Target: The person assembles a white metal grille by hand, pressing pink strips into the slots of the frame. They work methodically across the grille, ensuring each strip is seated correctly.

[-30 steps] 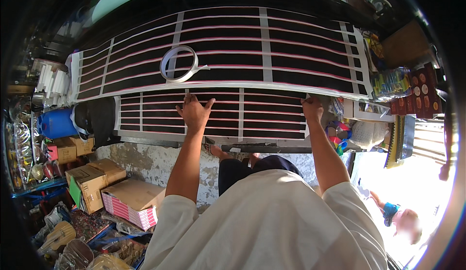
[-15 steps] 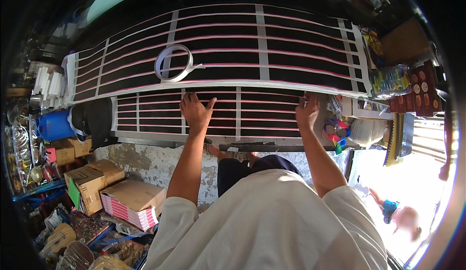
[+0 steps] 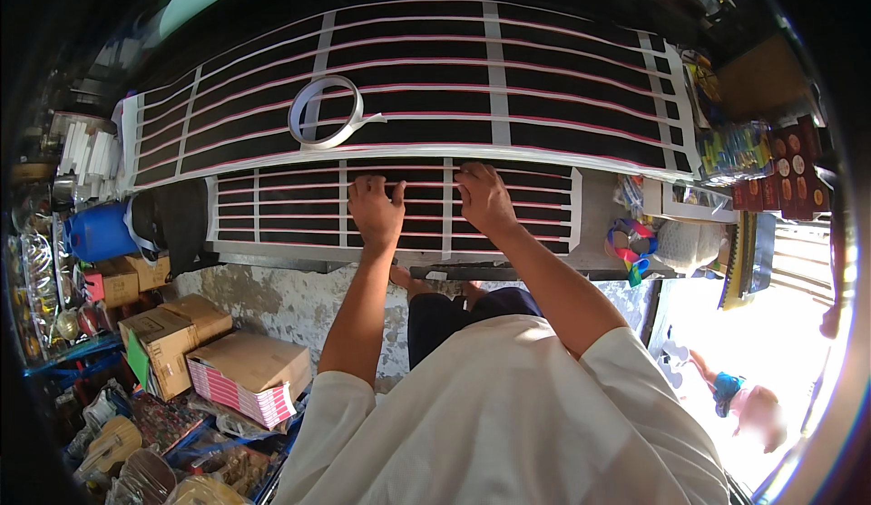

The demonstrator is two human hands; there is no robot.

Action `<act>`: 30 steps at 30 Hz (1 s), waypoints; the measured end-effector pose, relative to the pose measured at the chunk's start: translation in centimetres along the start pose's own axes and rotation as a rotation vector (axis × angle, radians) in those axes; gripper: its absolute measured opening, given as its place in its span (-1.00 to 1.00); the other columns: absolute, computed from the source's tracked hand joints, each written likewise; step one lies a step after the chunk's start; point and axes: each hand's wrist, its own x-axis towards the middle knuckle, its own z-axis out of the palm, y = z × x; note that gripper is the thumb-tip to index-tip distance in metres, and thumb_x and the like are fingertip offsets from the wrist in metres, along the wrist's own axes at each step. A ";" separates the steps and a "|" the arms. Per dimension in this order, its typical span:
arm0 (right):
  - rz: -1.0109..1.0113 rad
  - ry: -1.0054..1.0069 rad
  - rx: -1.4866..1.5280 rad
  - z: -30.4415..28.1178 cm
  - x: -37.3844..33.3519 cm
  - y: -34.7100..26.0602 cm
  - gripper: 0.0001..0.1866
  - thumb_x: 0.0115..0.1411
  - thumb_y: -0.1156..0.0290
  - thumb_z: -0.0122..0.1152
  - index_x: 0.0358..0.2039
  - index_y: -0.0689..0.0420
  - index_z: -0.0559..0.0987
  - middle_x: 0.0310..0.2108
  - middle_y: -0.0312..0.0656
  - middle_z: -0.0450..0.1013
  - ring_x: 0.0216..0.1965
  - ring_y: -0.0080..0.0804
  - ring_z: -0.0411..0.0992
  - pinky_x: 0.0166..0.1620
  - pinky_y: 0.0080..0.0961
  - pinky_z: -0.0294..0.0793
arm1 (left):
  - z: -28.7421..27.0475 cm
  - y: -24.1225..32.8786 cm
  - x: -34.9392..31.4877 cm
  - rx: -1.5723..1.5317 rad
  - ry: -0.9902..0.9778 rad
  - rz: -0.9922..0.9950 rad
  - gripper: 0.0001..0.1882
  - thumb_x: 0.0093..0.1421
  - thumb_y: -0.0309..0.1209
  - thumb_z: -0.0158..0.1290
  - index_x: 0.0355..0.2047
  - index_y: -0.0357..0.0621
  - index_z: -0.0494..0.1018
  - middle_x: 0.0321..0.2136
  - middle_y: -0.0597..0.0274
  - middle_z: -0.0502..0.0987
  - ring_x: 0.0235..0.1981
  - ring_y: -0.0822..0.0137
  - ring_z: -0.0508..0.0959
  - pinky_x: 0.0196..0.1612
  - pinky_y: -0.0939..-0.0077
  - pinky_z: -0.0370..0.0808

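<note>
A black sheet with pale and pink stripes, crossed by pale tape strips, lies on the near part of the worktop. On its middle rests my left hand, thumb spread from the fingers, holding nothing that I can see. Just right of it my right hand touches the same sheet beside a crossing strip, fingers apart and bent at the tips. Beyond both hands a larger sheet of the same pattern overlaps the near one's far side. A white roll of tape, its loose end sticking out rightward, sits on the larger sheet.
Cardboard boxes and wrapped goods crowd the lower left, below a blue container. Right of the near sheet are colourful ribbon rolls and a white box. Another person is outside at the lower right.
My right hand has moved left, from the near sheet's right end to the crossing strip near its middle. The left hand has shifted slightly right. The tape roll stays in place.
</note>
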 end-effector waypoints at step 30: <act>-0.011 -0.127 -0.123 -0.3 -1.6 0.3 -0.58 0.31 0.58 0.27 0.18 0.22 0.71 0.32 -0.04 0.53 0.34 0.02 0.49 0.39 -0.05 0.54 | 0.8 3.0 -0.9 -0.271 -0.083 0.325 -0.79 0.40 -0.45 0.26 -0.03 -0.27 0.68 -0.10 -0.01 0.66 0.02 -0.08 0.64 0.16 0.01 0.62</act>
